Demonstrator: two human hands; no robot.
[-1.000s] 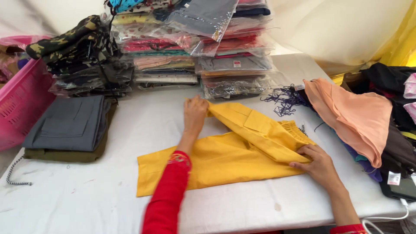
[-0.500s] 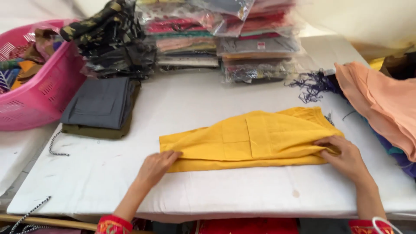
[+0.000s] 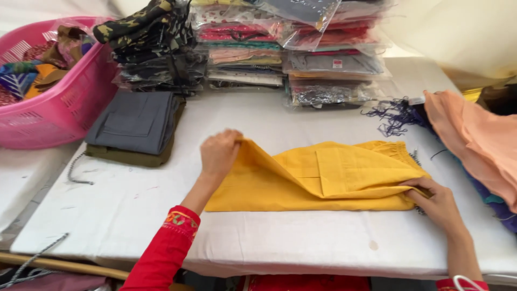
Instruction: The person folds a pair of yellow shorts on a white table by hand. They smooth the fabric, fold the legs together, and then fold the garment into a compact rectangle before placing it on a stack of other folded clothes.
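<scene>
A yellow garment (image 3: 328, 178) lies folded lengthwise on the white table (image 3: 226, 237). My left hand (image 3: 219, 152) grips the garment's left end and holds it lifted off the table, turned over toward the right. My right hand (image 3: 437, 200) presses down on the garment's right end, fingers pinching the edge. Both arms wear red sleeves.
A pink basket (image 3: 51, 110) of clothes sits at the far left. Folded grey and olive trousers (image 3: 134, 126) lie beside it. Stacks of plastic-wrapped fabrics (image 3: 291, 48) line the back. A peach garment (image 3: 476, 137) and purple tasselled cloth (image 3: 396, 116) lie at the right.
My left hand has picked up the garment's left end and carried it up and to the right. My right hand stays on the right end.
</scene>
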